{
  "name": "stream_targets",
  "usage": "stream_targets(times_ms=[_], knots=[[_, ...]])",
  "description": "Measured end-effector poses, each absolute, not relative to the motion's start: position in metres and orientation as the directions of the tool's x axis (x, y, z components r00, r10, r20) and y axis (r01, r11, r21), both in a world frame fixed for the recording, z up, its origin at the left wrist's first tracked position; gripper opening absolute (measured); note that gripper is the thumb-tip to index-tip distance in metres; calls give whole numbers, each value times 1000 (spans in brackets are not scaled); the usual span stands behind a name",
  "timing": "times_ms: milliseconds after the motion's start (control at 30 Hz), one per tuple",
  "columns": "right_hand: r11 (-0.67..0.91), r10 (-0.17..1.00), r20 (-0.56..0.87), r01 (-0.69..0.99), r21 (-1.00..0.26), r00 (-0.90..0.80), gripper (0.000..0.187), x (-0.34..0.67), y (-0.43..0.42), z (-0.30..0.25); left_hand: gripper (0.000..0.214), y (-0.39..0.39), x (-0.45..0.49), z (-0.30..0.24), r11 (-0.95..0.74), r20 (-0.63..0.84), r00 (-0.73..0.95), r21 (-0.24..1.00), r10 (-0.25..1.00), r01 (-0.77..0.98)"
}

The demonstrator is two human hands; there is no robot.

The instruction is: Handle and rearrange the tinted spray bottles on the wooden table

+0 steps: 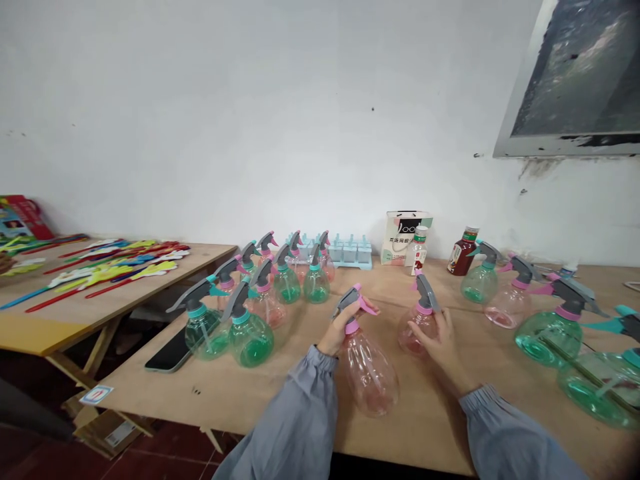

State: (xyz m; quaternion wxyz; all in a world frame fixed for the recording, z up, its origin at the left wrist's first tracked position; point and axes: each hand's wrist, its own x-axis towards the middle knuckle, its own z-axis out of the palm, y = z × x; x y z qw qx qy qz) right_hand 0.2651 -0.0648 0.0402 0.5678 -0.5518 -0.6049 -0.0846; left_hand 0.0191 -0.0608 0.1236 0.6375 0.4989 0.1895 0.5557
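My left hand (339, 331) is closed around the neck and grey-pink trigger head of a clear pink spray bottle (369, 373), which leans toward me on the wooden table (240, 393). My right hand (440, 341) wraps the side of a second pink spray bottle (419, 320) that stands upright just to the right. Both arms wear grey sleeves.
A cluster of green and pink spray bottles (250, 333) stands to the left, beside a dark phone (173, 350). More green bottles (545, 333) sit at the right. A blue ice-pop mould (350, 253), a carton (403, 237) and a dark sauce bottle (463, 252) line the wall. A second table (60, 313) holds colourful sticks.
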Motion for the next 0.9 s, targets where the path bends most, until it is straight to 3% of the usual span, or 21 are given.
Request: stream_targets(times_ms=[200,367,533,733,900], knots=[[383,568,783,760,-525,255,43,265,-66,40,41,-58,19,122,-64,214,261,872,941,-485],[395,571,786,760,-516,236,43,265,-67,40,41,-55,20,119,-190,353,282,860,892,-474],[408,559,798,762,-503,227,42,266,-65,40,40,-59,18,125,-262,362,176,868,915,-422],[411,557,799,762,-501,225,43,268,-64,40,29,-57,-17,140,-395,442,180,885,879,-244],[402,588,776,750,-526,229,44,267,-65,41,29,-37,-61,146,-458,459,-58,888,886,36]])
